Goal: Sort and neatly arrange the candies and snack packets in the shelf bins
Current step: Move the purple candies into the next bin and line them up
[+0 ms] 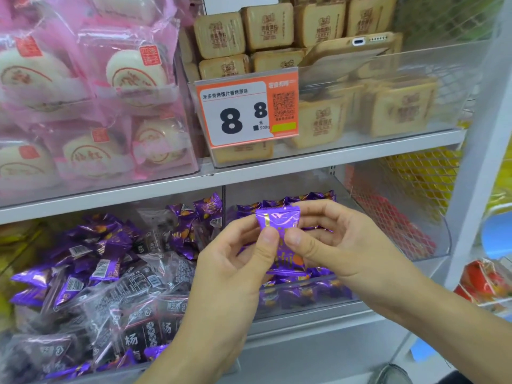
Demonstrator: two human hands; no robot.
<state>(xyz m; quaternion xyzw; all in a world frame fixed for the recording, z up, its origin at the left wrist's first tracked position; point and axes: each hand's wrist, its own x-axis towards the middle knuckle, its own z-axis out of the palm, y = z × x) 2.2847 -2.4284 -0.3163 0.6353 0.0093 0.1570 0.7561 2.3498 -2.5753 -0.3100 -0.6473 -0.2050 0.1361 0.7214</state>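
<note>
Both hands hold one purple foil candy packet (279, 220) upright in front of the lower shelf. My left hand (235, 261) pinches its lower left part with thumb and fingers. My right hand (335, 242) pinches its right side, thumb on the front. Behind and below them, the right clear bin (313, 284) holds more purple packets. The left clear bin (91, 281) is heaped with a mix of purple packets and dark, see-through packets.
The upper shelf carries pink-wrapped round cakes (83, 87) on the left and tan square biscuit packs (266, 31) in a clear bin with an orange price tag (246, 112). A phone (357, 48) lies on the biscuits. Red and yellow packets (410, 206) sit behind mesh at right.
</note>
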